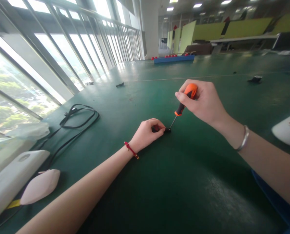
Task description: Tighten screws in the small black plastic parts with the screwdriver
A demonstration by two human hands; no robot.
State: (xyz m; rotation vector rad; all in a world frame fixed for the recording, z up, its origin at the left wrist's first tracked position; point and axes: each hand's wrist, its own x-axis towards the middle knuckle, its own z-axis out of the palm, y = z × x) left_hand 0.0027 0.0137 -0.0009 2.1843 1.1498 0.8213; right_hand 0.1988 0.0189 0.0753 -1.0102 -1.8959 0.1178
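Observation:
My right hand point(204, 102) is closed round the orange and black handle of a small screwdriver point(183, 105). Its thin shaft slants down to the left and its tip rests on a small black part point(167, 130) lying on the green floor surface point(159, 182). My left hand point(148, 133) lies on the surface with its fingers pinched on the left side of that black part. A red string bracelet sits on my left wrist and a silver bangle on my right wrist.
A looped black cable point(79, 118) lies to the left, near white devices point(13, 177) and a pale pink oval object point(40, 187). A white object point(287, 130) sits at the right edge. Small black pieces point(119, 84) lie farther off. Windows line the left.

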